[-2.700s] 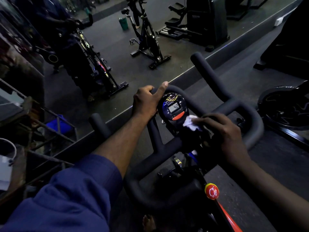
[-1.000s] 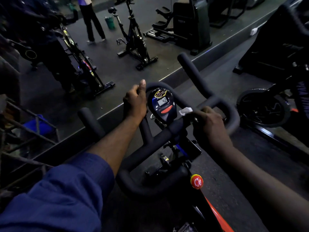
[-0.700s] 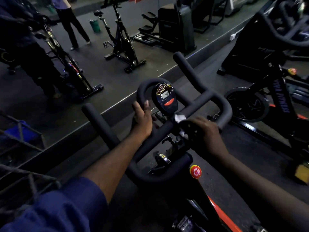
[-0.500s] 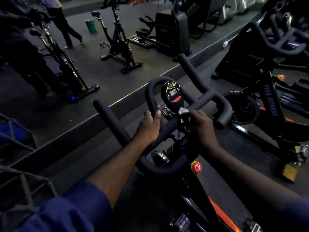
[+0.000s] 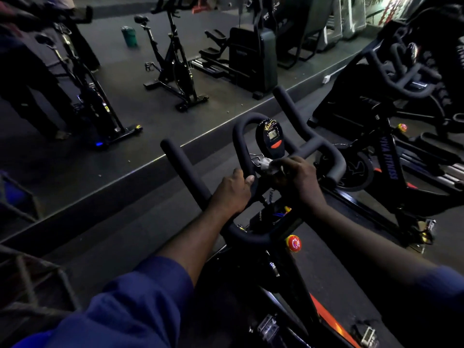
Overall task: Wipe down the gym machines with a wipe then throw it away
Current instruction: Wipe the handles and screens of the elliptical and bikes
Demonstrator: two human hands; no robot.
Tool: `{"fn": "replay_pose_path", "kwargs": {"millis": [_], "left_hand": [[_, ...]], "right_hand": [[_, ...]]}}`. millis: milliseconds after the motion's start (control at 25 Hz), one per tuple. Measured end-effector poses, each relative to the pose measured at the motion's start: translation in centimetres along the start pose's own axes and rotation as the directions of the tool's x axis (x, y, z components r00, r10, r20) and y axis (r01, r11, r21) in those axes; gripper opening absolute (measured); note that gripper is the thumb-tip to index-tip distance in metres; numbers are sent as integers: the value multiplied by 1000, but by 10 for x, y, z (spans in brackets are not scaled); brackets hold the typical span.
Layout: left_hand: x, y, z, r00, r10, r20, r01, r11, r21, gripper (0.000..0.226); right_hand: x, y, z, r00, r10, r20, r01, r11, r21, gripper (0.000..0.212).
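Wipe (image 5: 266,164): pale, crumpled, pinched in the right grip's fingertips. It pokes out on that grip's left side and is pressed to the middle of the handlebar, just below the console and between the two grips.

Legs (image 5: 32,96): dark trousers, far left of the left grip, standing beside the far bike.

Far bike (image 5: 100,109): black, on the dark floor beyond a raised ledge, well left of the left grip.

Bin (image 5: 129,36): green, upright on the floor, well beyond and left of the left grip.

Mid bike (image 5: 175,69): black, saddle up, beyond the ledge, left of the grips.

Sleeve (image 5: 140,297): blue, on the forearm behind the left grip.

Left grip (image 5: 232,189): fingers and thumb curled round the handlebar loop, holding it.

Handlebar (image 5: 241,136): black, padded, with a centre loop and two horns reaching away from the grips.

Stepper (image 5: 251,56): dark machine, far beyond both grips.

Console (image 5: 272,140): oval, small lit screen, orange button under it, just beyond the right grip.

Right grip (image 5: 298,177): closed on the wipe, resting on the handlebar.

Knob (image 5: 293,243): red-orange, on the frame, on the near side of the right grip.

Right bike (image 5: 386,162): black, frame lettered, right of the right grip.
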State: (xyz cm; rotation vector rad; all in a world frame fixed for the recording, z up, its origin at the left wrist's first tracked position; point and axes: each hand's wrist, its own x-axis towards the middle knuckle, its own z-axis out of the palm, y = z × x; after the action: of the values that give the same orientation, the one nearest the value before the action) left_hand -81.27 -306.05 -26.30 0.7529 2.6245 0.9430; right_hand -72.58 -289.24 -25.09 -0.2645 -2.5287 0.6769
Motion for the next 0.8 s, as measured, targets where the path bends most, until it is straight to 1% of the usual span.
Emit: {"fn": "replay_pose_path", "kwargs": {"millis": [40,80,120,200,240,280,320,360,400,440,480,520,560,600,640,720,800], "left_hand": [[2,-1,0,1000,-6,-13,5,1000,-16,36],[4,0,-2,999,-7,-31,6,999,-34,32],[6,0,-2,998,-16,-53,13,998,-54,28],[12,0,-2,993,-52,-105,44,995,-85,23],[13,0,-1,989,-72,-129,59,993,-98,24],[15,2,1,985,-88,-151,73,992,-102,25],[15,4,5,979,-100,-180,85,993,-86,24],[15,5,9,965,-107,-239,93,993,-72,21],[13,7,13,941,-99,-323,79,994,-72,18],[10,8,17,905,-64,-420,31,996,-85,16],[6,12,21,861,-2,-508,-43,996,-77,17],[0,16,23,830,74,-552,-113,993,-37,18],[-3,25,26,822,143,-551,-175,985,-5,19],[-3,37,30,838,175,-517,-214,977,-15,18],[-1,53,34,870,166,-464,-221,973,-66,15],[8,88,42,929,79,-362,-178,952,-248,13],[21,115,55,960,-4,-279,-122,893,-433,14]], "right_hand": [[-2,-3,5,999,41,-20,-41,999,-19,24],[-7,-6,12,998,66,8,-66,998,-24,27],[-13,-10,18,997,49,63,-49,999,2,32],[-18,-12,20,987,-38,157,20,993,114,40],[-14,-11,16,985,-66,157,40,986,162,41],[-8,-7,11,989,-76,126,52,981,188,39],[-3,-4,9,993,-72,90,54,980,190,34],[-2,0,9,994,-70,79,54,981,188,29],[-3,5,10,992,-79,98,58,978,199,25],[-7,10,10,985,-108,134,75,970,230,23],[-10,15,7,976,-139,165,92,961,260,23],[-12,20,4,973,-143,184,89,958,274,22],[-12,26,-4,977,-120,174,69,959,274,20],[-10,35,-14,987,-84,139,44,962,271,19],[-7,44,-25,993,-56,103,26,962,271,18],[-6,60,-47,997,-13,77,-11,955,296,12],[-8,78,-72,995,63,73,-83,944,319,6]]}}
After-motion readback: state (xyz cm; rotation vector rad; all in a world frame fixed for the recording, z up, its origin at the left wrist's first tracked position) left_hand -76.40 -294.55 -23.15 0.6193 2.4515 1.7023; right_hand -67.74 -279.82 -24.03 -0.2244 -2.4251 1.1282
